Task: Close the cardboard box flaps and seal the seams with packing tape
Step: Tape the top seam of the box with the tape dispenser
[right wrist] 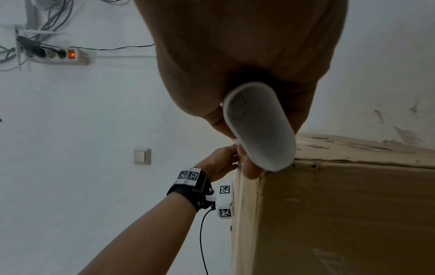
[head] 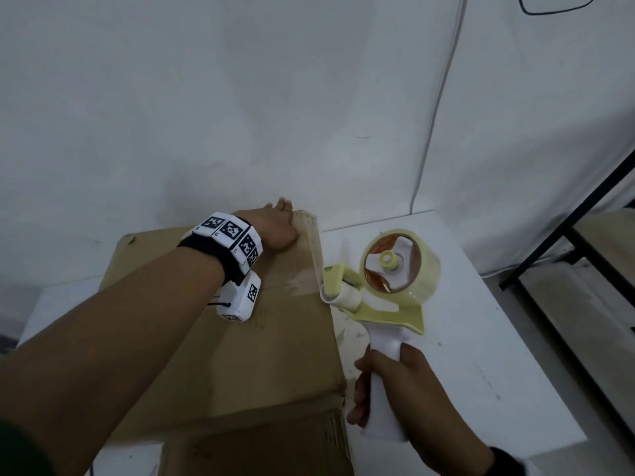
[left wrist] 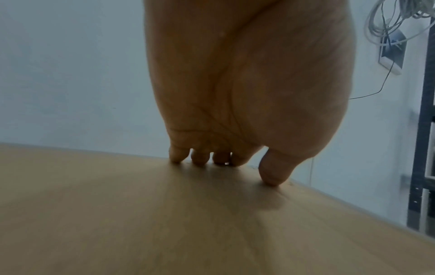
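Observation:
A brown cardboard box [head: 261,348] with closed flaps stands on a white table [head: 481,359]. My left hand [head: 278,228] lies on the box top at its far right corner, fingers straight and pressing down; the left wrist view shows the fingertips [left wrist: 200,158] and thumb on the cardboard [left wrist: 164,223]. My right hand [head: 388,389] grips the white handle of a yellow tape dispenser [head: 385,280] with a clear tape roll. Its roller sits against the box's right edge. A strip of clear tape [head: 309,242] runs along that edge. The handle end [right wrist: 259,126] shows beside the box [right wrist: 341,214].
A white wall stands right behind the box, with a thin cable [head: 433,125] hanging down it. A black metal shelf frame [head: 567,235] stands to the right of the table. A power strip [right wrist: 56,54] and a light switch [right wrist: 142,155] are on the wall.

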